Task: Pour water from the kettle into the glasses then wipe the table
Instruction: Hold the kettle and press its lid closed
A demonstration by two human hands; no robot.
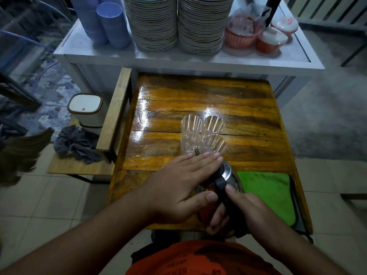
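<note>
A steel kettle (230, 175) with a black handle is tilted forward over the wooden table (198, 96), its spout toward a cluster of clear ribbed glasses (202, 133). My right hand (244, 213) grips the black handle from the near side. My left hand (182, 183) lies flat on the kettle's lid, fingers stretched toward the glasses. The spout is hidden behind my left fingers, and no water is visible. A green cloth (272, 191) lies on the table to the right of the kettle.
A white counter (178, 58) behind the table holds two tall plate stacks (174, 22), blue cups (111, 22) and wrapped red baskets (258, 34). Left of the table a wooden chair (111, 124) carries a grey rag (77, 143); a small white bin (87, 110) stands beside it.
</note>
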